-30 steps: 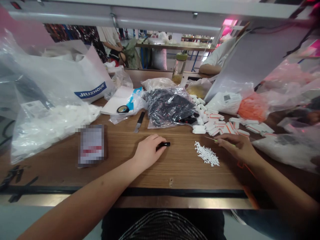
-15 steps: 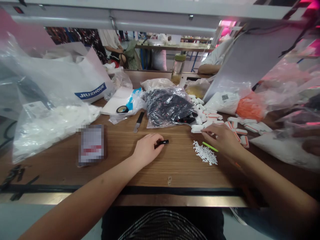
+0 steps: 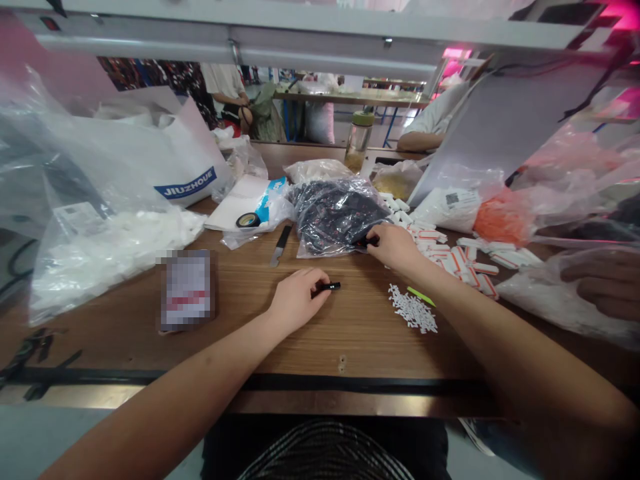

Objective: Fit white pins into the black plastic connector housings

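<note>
- Location: black piece lies low over the middle of the worktop, its right end projecting from the fingers of the left hand.
- Left hand: grasping that piece between thumb and fingers, palm down.
- Right hand: fingers bent at the near right corner of the clear bag of black parts; whether a part is pinched there cannot be told.
- Surroundings: green tool lies beside the far right edge of the heap of white pellets; orange-striped white blocks lie beyond, at right; flat blade lies left of the bag.
- Handling, as judged: piece appears light, stiff and smooth, so it may slip or turn; best taken by its sides, near the middle. Bag film looks soft and slack, likely to shift if pulled; parts are better taken singly at the corner.
- Change against the frame half a second earlier: right hand has moved left and farther from the near edge, from above the tool to the bag, leaving the tool uncovered. Left hand's hold shows no clear change.
</note>
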{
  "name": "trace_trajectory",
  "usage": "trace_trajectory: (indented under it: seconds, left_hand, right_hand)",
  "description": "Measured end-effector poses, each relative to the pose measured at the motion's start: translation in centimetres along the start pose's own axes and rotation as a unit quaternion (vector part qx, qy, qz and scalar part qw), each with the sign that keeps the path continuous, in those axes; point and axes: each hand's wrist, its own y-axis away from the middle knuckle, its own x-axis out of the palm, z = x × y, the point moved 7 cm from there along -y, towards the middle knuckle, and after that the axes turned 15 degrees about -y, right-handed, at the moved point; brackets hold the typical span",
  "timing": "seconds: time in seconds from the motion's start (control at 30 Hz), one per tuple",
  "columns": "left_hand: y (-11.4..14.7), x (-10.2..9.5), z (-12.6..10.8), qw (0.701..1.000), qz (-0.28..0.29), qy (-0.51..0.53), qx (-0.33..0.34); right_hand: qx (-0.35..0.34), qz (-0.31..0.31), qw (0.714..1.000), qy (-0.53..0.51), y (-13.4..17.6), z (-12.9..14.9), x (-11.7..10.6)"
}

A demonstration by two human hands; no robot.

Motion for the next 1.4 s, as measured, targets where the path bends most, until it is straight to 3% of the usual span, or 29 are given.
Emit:
trace_trajectory:
  seconds: [0.1, 0.17, 0.27, 0.33, 0.4, 0.5, 0.67, 0.93, 1.27, 1.4]
  left_hand:
    - [-0.1, -0.1, 0.1, 1.0, 0.007, -0.006, -0.002]
    - [-0.2, -0.7, -0.1, 1.0, -0.014, -0.015, 0.006]
    - [0.2, -2.1, -1.2, 0.995, -0.088, -0.002, 0.043]
    - [0.9, -2.5, -2.3, 0.99, -0.102, 0.053, 0.083]
    - [1.6, -2.1, -3.3, 0.983, -0.065, 0.133, 0.111]
    - [2.2, -1.2, -3.9, 0.966, 0.018, 0.234, 0.11]
    - [2.3, -0.4, -4.2, 0.929, 0.134, 0.322, 0.122]
    - [2.9, 0.3, -4.6, 0.936, 0.17, 0.276, 0.14]
    - [3.1, 0.3, -5.1, 0.947, 0.108, 0.235, 0.193]
    - [3.3, 0.5, -4.5, 0.966, 0.082, 0.201, 0.137]
  right_hand:
    - [0.006, 0.015, 0.997, -0.074, 1.7, 0.2, -1.0]
    - [0.025, 0.054, 0.977, -0.204, 3.5, 0.4, -1.1]
    - [0.062, 0.17, 0.89, -0.42, 6.6, 1.6, 0.2]
    - [0.069, 0.234, 0.837, -0.49, 8.5, 2.8, 1.3]
    - [0.066, 0.269, 0.802, -0.53, 9.8, 3.8, 2.3]
    - [0.059, 0.299, 0.779, -0.549, 10.9, 4.8, 3.6]
    - [0.038, 0.342, 0.775, -0.53, 11.5, 5.4, 4.7]
    - [0.028, 0.368, 0.792, -0.486, 12.4, 5.4, 5.7]
    - [0.017, 0.374, 0.781, -0.5, 12.7, 7.2, 5.3]
    - [0.035, 0.345, 0.816, -0.463, 12.8, 6.5, 5.1]
